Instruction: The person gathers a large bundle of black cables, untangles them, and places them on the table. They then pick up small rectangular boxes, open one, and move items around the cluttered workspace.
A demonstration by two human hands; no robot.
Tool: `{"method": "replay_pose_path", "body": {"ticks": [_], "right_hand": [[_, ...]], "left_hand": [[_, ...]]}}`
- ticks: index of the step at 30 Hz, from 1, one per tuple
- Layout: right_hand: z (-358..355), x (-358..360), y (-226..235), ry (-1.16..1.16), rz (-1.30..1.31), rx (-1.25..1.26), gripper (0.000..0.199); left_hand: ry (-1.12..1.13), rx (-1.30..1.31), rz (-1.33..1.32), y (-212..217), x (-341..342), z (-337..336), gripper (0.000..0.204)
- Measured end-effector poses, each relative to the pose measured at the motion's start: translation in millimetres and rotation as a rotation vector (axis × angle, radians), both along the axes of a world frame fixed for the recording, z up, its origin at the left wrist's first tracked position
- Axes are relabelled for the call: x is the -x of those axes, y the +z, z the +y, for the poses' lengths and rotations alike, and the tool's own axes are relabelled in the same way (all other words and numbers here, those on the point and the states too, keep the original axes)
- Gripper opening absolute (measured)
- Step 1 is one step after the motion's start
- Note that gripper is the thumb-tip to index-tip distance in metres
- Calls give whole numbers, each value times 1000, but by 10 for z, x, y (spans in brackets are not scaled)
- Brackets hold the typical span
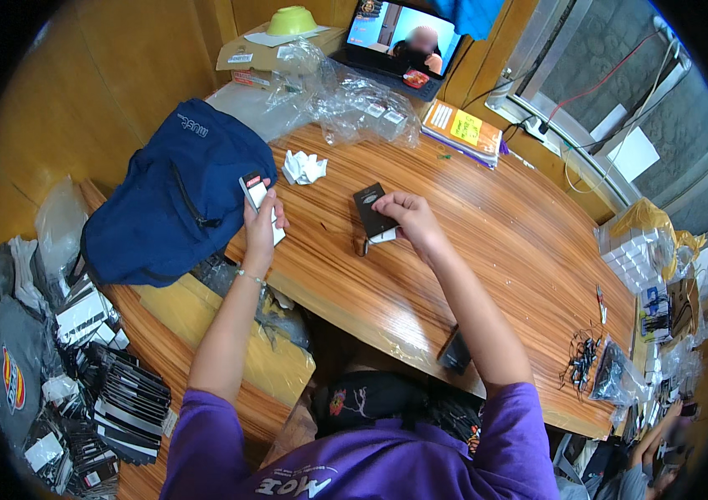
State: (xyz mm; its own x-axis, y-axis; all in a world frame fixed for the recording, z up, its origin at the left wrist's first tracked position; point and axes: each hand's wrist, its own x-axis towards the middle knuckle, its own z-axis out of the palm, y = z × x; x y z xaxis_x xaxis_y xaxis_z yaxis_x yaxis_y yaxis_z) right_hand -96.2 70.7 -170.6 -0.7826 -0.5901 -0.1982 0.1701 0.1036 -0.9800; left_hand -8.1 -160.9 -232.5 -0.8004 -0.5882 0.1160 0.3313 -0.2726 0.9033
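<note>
My left hand [262,218] is closed around a narrow white tag [256,193] with a black and red end, beside the backpack. Its lower end shows below my fingers. Over the wooden table [454,283], my right hand [412,220] pinches a black card tag [369,205] with small pale print. Part of a white piece [383,237] shows under the black tag's lower edge. Close by is a small dark, looped thing [360,246] whose kind I cannot make out. The dark blue backpack [179,192] lies to the left, and a crumpled white tissue [304,167] is between it and the black tag.
Black and white tags [125,408] are heaped at lower left. Clear plastic wrap [337,96], a laptop [404,37] and notebooks [462,132] occupy the far side. Black cords [581,362] lie at right. A dark object [455,350] sits at the near edge.
</note>
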Motion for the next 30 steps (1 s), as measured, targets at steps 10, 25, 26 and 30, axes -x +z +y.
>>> {"method": "replay_pose_path", "body": {"ticks": [10, 25, 26, 30], "right_hand": [[-240, 433, 237, 47, -633, 623, 34], [469, 154, 133, 123, 640, -317, 27], [676, -1, 246, 91, 622, -337, 27], [1631, -553, 277, -117, 513, -392, 27]], "left_hand": [[-47, 10, -29, 61, 29, 26, 30], [-181, 12, 45, -68, 23, -32, 49], [-216, -20, 47, -72, 14, -30, 52], [-235, 11, -10, -73, 34, -25, 56]]}}
